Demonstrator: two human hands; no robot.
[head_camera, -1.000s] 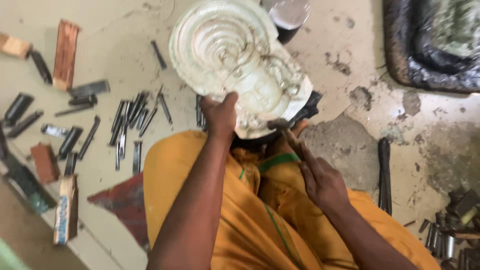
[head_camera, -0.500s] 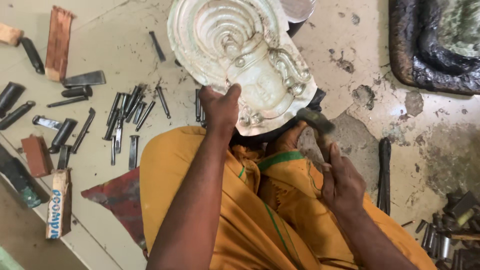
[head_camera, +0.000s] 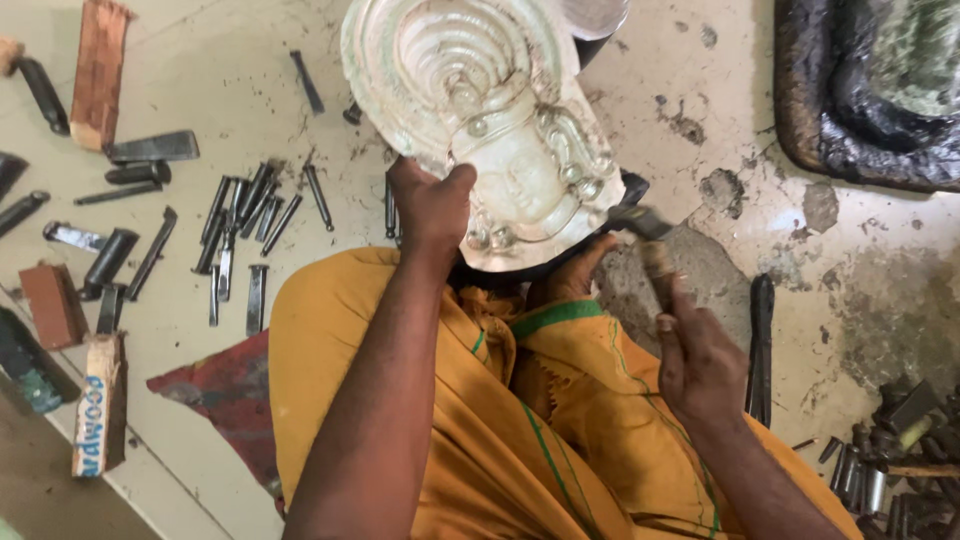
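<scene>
1 pale relief plaque, carved with a face under ringed arches, rests on the floor against the person's knees, draped in orange cloth. The left hand grips its lower left edge, fingers curled shut over the rim beside the carved face. The right hand is closed around the wooden handle of 1 hammer, whose dark head sits just beside the plaque's lower right edge; whether it touches cannot be told.

To the left of the plaque, about 10 dark steel chisels lie in a loose cluster on the floor, with roughly 5 more scattered nearer the left border. 3 wooden blocks are visible: 1 long reddish one at top left, 1 small one lower left, and 1 pale one with printing at the bottom left. 1 long dark bar lies just right of the right hand. A heap of further metal tools fills the bottom right corner, too crowded to count. 1 dark rimmed tray at top right holds a greenish mass. 1 red cloth lies beside the left knee.
</scene>
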